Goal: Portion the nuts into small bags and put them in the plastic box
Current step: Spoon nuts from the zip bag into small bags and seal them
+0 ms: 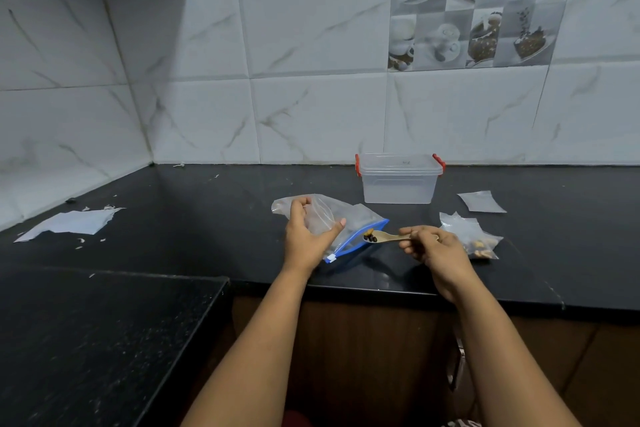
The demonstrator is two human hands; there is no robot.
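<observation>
A large clear zip bag (349, 218) with a blue zipper strip lies on the black counter (214, 218). My left hand (308, 236) grips its near side, thumb and fingers curled round the plastic. My right hand (433, 248) pinches the handle of a wooden spoon (384, 237). The spoon's bowl holds a few dark and tan nuts just outside the bag's blue mouth. A small clear bag (474, 236) with nuts in it lies right of my right hand. The clear plastic box (400, 180) with red latches stands behind, lid on.
An empty small bag (481, 202) lies flat to the right of the box. A torn white paper (69, 222) and scraps lie at the far left. The tiled wall (311, 97) closes the back. A lower black surface (86, 340) sits at the near left.
</observation>
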